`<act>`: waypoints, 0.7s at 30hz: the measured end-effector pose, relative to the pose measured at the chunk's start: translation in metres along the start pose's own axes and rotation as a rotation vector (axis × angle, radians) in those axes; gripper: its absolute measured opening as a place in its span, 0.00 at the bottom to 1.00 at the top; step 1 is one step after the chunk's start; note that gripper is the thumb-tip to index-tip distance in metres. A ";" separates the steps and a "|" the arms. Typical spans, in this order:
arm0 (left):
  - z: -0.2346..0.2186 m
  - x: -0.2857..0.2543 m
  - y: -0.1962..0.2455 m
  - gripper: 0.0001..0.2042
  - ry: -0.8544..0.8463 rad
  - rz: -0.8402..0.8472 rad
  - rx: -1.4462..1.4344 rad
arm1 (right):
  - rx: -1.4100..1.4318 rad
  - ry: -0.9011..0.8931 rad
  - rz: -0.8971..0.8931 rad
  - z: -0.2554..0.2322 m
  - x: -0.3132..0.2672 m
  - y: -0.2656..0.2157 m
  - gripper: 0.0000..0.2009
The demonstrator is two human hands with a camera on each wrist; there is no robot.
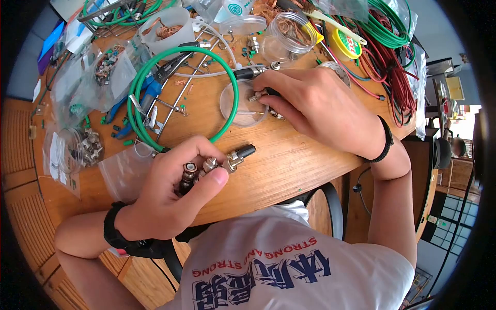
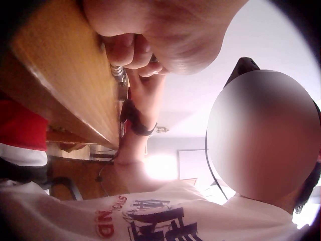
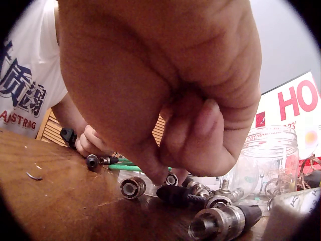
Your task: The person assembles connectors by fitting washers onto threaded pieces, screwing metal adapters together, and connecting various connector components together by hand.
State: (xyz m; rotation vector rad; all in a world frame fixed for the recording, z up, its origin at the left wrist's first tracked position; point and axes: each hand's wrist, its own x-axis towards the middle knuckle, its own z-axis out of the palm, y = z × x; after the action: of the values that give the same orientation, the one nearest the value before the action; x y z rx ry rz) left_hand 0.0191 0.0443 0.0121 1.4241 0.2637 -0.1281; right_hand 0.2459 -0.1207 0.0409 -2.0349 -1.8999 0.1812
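Several metal BNC connectors (image 1: pixel 189 171) with black boots are gathered in my left hand (image 1: pixel 170 194), between its curled fingers and thumb. One with a black boot (image 1: pixel 245 151) sticks out past the fingertips. To the right, my right hand (image 1: pixel 325 106) pinches a small metal BNC connector (image 1: pixel 256 96) over a shallow clear round dish (image 1: pixel 227 106). In the right wrist view, more BNC connectors (image 3: pixel 216 224) lie on the table just below that hand. A green cable loop (image 1: pixel 233 103) lies beyond my left hand, one end running toward it.
Blue-handled pliers (image 1: pixel 151 89) lie on a wire rack (image 1: pixel 178 98) at left. Farther back are clear jars (image 1: pixel 289 41), a white tub with copper strands (image 1: pixel 181 23) and a yellow tin (image 1: pixel 345 45). Red cables (image 1: pixel 395 88) are heaped at right. Plastic bags (image 1: pixel 72 85) cover the left side.
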 end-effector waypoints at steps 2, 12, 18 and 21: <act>0.000 0.000 0.000 0.04 0.004 -0.004 -0.020 | -0.006 0.003 -0.004 0.000 0.000 0.001 0.07; 0.000 0.000 0.002 0.05 0.000 -0.005 -0.010 | 0.006 0.005 -0.001 0.000 0.001 0.000 0.07; -0.004 0.003 0.000 0.06 -0.071 0.059 0.085 | 0.007 -0.004 0.006 0.000 0.001 0.000 0.07; -0.005 0.003 -0.001 0.06 -0.073 0.061 0.085 | 0.012 -0.002 -0.004 0.000 0.003 0.000 0.07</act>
State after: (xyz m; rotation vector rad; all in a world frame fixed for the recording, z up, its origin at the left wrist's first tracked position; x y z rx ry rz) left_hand 0.0209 0.0493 0.0100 1.5067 0.1561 -0.1427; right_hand 0.2464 -0.1181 0.0409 -2.0241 -1.8991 0.1941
